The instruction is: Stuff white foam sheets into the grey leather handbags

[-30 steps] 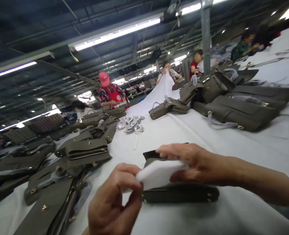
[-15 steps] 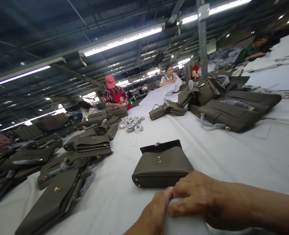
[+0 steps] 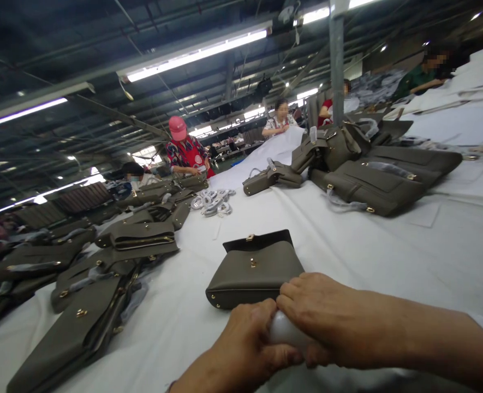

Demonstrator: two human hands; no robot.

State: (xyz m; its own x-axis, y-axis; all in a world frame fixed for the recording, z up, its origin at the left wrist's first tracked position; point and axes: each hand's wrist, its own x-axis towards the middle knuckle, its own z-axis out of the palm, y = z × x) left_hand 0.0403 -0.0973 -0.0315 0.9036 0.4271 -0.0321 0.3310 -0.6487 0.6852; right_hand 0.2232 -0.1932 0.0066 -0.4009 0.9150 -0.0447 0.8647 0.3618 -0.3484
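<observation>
Close to the front edge of the view, my left hand (image 3: 247,341) and my right hand (image 3: 327,316) meet around a white, smooth, rounded bundle (image 3: 286,330), perhaps paper or foam. Fingers of both hands curl over its sides, and the underside is hidden. Just beyond them an olive-grey handbag (image 3: 253,273) lies on the white-covered table (image 3: 388,256). Its flap is thrown back, with a gold clasp on the flap and another on the front. My right fingertips overlap the bag's near right corner in view; whether they touch it I cannot tell.
Similar handbags (image 3: 69,327) are piled along the left, and more bags (image 3: 380,185) lie at the back right. Wrapped grey straps (image 3: 212,202) sit mid-table. A person in a pink cap (image 3: 186,147) and several other people work beyond. A metal post (image 3: 337,71) rises behind.
My hands have come up slightly and to the left, with more of the white bundle showing between them. The whole scene has shifted a little left; the handbag stays in place on the table.
</observation>
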